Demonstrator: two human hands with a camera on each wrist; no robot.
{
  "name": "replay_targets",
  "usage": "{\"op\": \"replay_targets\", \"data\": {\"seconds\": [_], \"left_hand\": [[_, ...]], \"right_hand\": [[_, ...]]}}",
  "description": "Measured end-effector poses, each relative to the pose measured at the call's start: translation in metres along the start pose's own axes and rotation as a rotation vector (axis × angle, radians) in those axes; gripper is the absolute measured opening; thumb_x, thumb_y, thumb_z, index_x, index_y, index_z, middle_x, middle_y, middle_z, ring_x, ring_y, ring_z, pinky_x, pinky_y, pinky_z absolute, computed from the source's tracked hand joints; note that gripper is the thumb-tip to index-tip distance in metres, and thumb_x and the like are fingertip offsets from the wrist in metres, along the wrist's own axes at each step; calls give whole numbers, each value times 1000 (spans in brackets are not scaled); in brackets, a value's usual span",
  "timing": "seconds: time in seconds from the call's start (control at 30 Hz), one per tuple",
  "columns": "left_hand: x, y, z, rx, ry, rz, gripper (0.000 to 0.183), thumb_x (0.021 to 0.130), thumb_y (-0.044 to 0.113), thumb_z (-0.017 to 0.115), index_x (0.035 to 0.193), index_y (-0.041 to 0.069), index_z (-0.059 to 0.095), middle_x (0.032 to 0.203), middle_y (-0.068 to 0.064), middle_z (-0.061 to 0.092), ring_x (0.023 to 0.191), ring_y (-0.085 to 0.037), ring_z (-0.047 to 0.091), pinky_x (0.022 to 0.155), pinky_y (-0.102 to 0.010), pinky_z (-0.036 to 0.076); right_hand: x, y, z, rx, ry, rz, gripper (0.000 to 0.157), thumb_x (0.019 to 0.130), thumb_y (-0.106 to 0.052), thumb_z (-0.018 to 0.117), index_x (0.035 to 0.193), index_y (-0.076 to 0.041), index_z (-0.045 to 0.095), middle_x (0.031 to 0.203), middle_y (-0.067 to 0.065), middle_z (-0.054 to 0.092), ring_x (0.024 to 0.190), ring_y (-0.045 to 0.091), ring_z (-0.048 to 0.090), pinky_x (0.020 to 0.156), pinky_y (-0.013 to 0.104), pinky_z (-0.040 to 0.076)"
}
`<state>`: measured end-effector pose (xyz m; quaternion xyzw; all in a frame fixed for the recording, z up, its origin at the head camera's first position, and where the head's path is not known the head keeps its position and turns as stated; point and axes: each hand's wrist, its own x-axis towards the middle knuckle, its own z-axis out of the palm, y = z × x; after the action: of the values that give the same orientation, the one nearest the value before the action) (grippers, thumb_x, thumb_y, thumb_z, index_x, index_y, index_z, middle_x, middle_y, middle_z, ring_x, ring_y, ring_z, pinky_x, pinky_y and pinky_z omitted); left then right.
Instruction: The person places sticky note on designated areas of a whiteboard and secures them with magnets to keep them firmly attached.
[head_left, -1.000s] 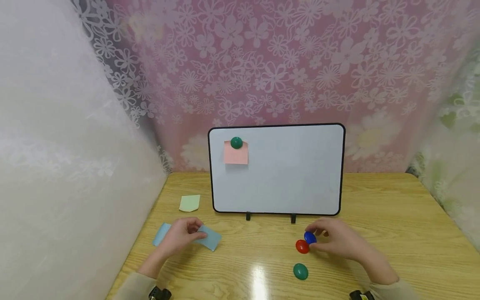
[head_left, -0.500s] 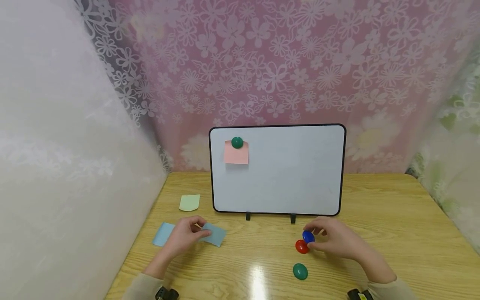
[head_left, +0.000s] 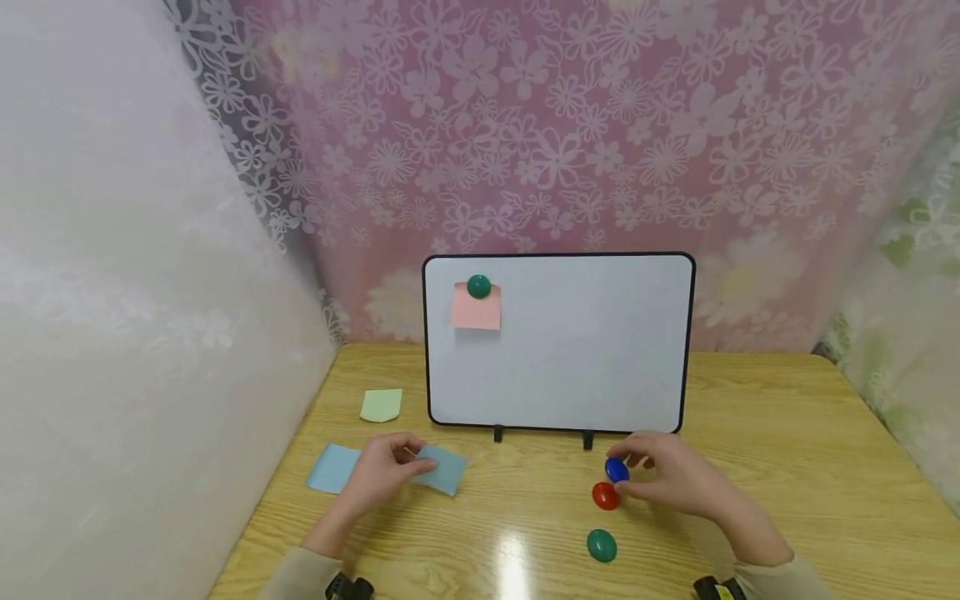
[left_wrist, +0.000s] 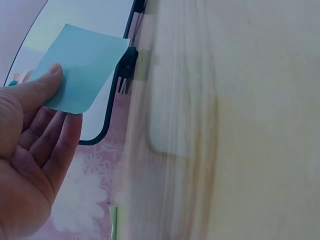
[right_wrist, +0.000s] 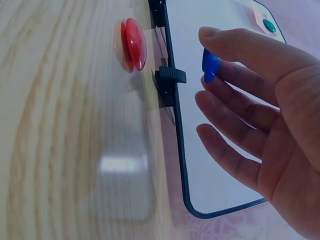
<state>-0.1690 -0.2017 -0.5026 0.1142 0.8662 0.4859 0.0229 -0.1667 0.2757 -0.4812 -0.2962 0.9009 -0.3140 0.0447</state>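
My left hand (head_left: 385, 468) pinches a blue sticky note (head_left: 442, 470) between thumb and fingers; the left wrist view shows the thumb lying across the face of the note (left_wrist: 82, 67). On the right, my right hand (head_left: 663, 473) pinches a blue oval magnet (head_left: 617, 470) at its edges, and in the right wrist view the magnet (right_wrist: 210, 65) shows between thumb and fingertips. Just in front of it lies a red magnet (head_left: 605, 496) on the table, with a green magnet (head_left: 602, 545) nearer the front.
A black-framed whiteboard (head_left: 585, 350) stands on small black feet behind the hands. It bears a pink note (head_left: 476, 310) under a green magnet (head_left: 478, 287). Another blue note (head_left: 333, 468) and a pale green note (head_left: 382, 405) lie at the left, near the white side curtain (head_left: 150, 292).
The left hand has moved a little to the right with its blue note, uncovering more of the blue note on the table. The right hand has shifted the blue magnet slightly left.
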Motion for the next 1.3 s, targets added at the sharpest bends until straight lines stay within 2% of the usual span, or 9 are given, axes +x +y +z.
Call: {"op": "replay_targets", "data": {"seconds": [0.33,0.6,0.77,1.0,1.17,1.3], "left_hand": [[3,11,8,-33,24,-33,26,91,24,89,110,9,79,105,-1,75,90,-17,68,73,-31,58],[5,13,11,-60,25,-26,25,91,24,89,109,9,80,100,0,75,84,-20,68,68,-31,57],[8,19,14,-60,34,-16,29,90,25,90,111,7,81,101,0,76,85,-17,68,70,-30,57],[16,31,20,-106,16,0,25,91,22,89,110,8,81,98,0,75,84,-19,68,70,-30,58],[19,34,27,-98,10,12,26,91,22,89,112,8,81,104,0,75,86,-16,68,71,-30,58],[24,37,32,-99,17,35,25,92,22,88,112,8,81,101,0,75,85,-17,67,70,-30,58]], "right_hand": [[5,-6,-3,-3,3,15,37,89,-28,90,122,-16,76,108,-14,68,96,17,69,82,39,62],[5,-8,-6,-7,15,-1,37,89,-28,91,121,-15,77,107,-13,69,95,17,69,81,40,63],[8,-9,-10,-26,22,-25,37,90,-28,90,122,-15,77,109,-14,70,95,16,69,81,40,63],[13,-10,-12,-35,47,-63,35,91,-25,90,121,-17,77,113,-11,71,96,19,69,80,41,62],[16,-11,-11,-37,47,-63,33,90,-23,90,120,-19,77,112,-12,71,96,18,69,80,38,61],[19,-12,-10,-56,65,-63,33,90,-19,90,120,-16,77,111,-11,71,96,19,70,80,40,62]]}}
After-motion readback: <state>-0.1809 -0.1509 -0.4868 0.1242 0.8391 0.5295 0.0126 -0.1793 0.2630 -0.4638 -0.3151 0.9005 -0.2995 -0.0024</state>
